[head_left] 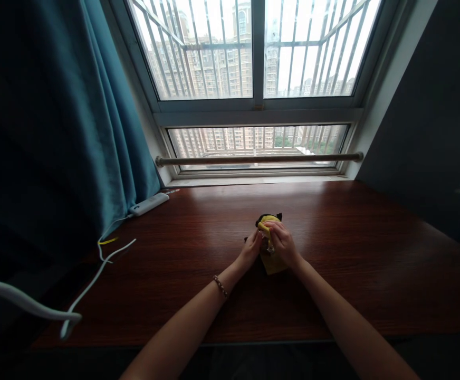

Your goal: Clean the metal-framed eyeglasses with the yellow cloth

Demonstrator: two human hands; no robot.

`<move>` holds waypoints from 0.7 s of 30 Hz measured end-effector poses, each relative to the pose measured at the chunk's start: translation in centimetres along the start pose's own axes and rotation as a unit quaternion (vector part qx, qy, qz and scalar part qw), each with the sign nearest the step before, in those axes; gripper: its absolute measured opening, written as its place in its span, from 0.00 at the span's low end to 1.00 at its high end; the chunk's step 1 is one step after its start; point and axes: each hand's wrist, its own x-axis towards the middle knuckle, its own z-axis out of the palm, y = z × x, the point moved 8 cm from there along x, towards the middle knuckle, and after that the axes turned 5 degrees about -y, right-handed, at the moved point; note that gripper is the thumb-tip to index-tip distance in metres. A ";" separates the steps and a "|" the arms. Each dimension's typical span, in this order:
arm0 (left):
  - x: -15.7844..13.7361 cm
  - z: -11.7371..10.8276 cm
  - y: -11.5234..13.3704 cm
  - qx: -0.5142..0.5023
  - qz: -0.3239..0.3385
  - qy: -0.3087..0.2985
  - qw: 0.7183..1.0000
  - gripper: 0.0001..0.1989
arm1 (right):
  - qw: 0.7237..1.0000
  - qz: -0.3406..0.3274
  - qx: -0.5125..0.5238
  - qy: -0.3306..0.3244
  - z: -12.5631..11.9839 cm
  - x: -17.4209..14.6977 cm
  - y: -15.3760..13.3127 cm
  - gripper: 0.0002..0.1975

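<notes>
A small yellow and black item (274,264), soft-looking like a pouch or wrapper, lies on the brown wooden table between my hands. Its dark upper edge has a pointed black corner, and a shiny, clear-looking patch shows near its middle. My right hand (284,245) is closed on its upper right part, at a rolled or folded yellow piece. From the left, my left hand (249,249) pinches the item's side, with the fingertips mostly hidden. A bit of something dark peeks out beside the left fingers. A beaded bracelet (220,286) circles the left wrist.
The wooden table (198,221) reaches back to a barred window with a horizontal rail (254,160). On the left lie a white power strip (149,204), white cables (95,279) and a yellow strip (108,241). A blue curtain (107,105) hangs there; a dark wall stands right.
</notes>
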 end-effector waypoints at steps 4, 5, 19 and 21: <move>0.0 0.0 0.7 0.109 0.018 -0.009 0.994 0.32 | 0.996 0.077 0.036 0.041 -0.9 -0.3 2.4 0.15; 0.0 -0.1 0.9 0.141 0.027 -0.007 0.990 0.36 | 0.994 0.091 0.039 0.045 -1.0 -0.4 2.8 0.15; -0.8 1.8 3.1 0.248 0.163 -0.047 0.954 0.45 | 0.989 0.058 0.132 0.026 -0.6 0.1 1.4 0.12; -1.5 2.6 3.8 0.259 0.185 -0.063 0.946 0.45 | 0.969 0.130 0.207 0.045 -0.5 -0.3 3.1 0.13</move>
